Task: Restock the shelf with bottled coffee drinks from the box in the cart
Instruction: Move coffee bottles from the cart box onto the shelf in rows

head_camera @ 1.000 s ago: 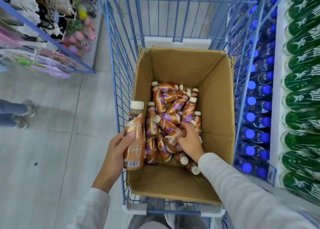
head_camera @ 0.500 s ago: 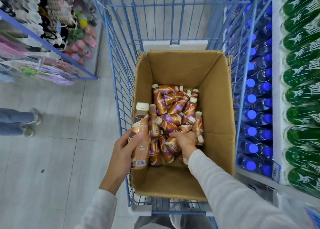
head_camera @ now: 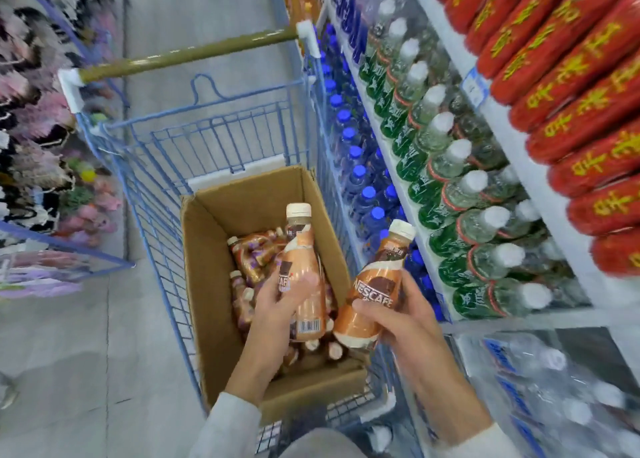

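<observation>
An open cardboard box (head_camera: 207, 284) sits in a blue wire cart (head_camera: 162, 187) and holds several brown-orange coffee bottles (head_camera: 249, 253) lying loose. My left hand (head_camera: 277, 305) grips one upright coffee bottle (head_camera: 304, 270) with a cream cap, held above the box. My right hand (head_camera: 398, 322) grips a second coffee bottle (head_camera: 374, 291) labelled Nescafe, tilted to the right over the box's right wall, toward the shelf (head_camera: 512, 139).
The shelf on the right carries blue-capped bottles (head_camera: 360, 173), green-labelled clear bottles (head_camera: 446, 167) and red packages (head_camera: 568, 87). Wrapped water packs (head_camera: 540, 388) lie at lower right. The cart's handle (head_camera: 187, 54) is at the far end. Hanging goods (head_camera: 38, 139) line the left aisle side.
My right hand has lifted a bottle out of the box and raised it to the right. The left hand has brought its bottle over the box. The view has swung up toward the shelf.
</observation>
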### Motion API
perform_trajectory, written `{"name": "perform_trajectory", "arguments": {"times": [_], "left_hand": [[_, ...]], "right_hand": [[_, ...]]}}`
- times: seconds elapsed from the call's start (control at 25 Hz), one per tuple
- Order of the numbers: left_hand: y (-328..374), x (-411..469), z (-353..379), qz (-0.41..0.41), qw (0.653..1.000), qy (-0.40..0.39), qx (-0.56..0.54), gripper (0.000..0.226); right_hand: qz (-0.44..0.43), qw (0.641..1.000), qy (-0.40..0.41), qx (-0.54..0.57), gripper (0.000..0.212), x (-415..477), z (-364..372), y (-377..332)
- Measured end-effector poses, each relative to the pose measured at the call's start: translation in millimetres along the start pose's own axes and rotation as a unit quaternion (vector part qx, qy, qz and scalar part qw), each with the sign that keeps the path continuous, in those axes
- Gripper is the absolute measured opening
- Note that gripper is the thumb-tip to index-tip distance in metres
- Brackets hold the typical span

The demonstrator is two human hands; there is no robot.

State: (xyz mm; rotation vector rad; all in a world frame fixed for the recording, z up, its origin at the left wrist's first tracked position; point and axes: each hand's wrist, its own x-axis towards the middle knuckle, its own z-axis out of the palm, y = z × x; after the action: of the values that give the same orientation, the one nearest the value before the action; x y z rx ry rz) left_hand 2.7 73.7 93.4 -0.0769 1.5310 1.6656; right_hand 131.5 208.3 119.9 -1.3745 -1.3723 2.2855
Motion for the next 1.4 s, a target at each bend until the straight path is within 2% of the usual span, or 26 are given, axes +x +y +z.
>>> {"name": "perform_trajectory", "arguments": {"times": [0.24, 0.4, 0.56, 0.72, 0.96, 1.04, 1.24, 1.4], "left_hand": [[13, -51, 152, 0.065, 0.979, -0.194, 0.01, 0.053], [4, -106, 239, 0.086, 0.943, -0.316, 0.055, 0.05], [-8, -171, 304, 0.13, 0.902, -0.399, 0.101, 0.049], [-19, -229, 352, 0.192, 0.868, -0.443, 0.115, 0.051], [-23, -279, 417, 0.227, 0.825, -0.496, 0.148, 0.06], [-25, -285, 435, 0.225, 0.816, -0.51, 0.152, 0.062], [-16, -282, 476, 0.235, 0.789, -0.547, 0.15, 0.065], [10, -261, 513, 0.291, 0.772, -0.543, 0.156, 0.071]], "right_hand": [[-0.139, 0.978, 0.106, 0.11, 0.086, -101, -104, -42], [-0.238, 0.946, 0.164, 0.148, 0.083, -182, -179, -57], [-0.324, 0.908, 0.214, 0.155, 0.077, -253, -240, -69], [-0.37, 0.886, 0.232, 0.157, 0.074, -311, -280, -70], [-0.409, 0.861, 0.272, 0.134, 0.079, -375, -327, -78], [-0.415, 0.853, 0.288, 0.131, 0.079, -383, -337, -80], [-0.425, 0.821, 0.362, 0.119, 0.056, -384, -355, -95], [-0.436, 0.791, 0.426, 0.046, 0.065, -363, -364, -130]]}}
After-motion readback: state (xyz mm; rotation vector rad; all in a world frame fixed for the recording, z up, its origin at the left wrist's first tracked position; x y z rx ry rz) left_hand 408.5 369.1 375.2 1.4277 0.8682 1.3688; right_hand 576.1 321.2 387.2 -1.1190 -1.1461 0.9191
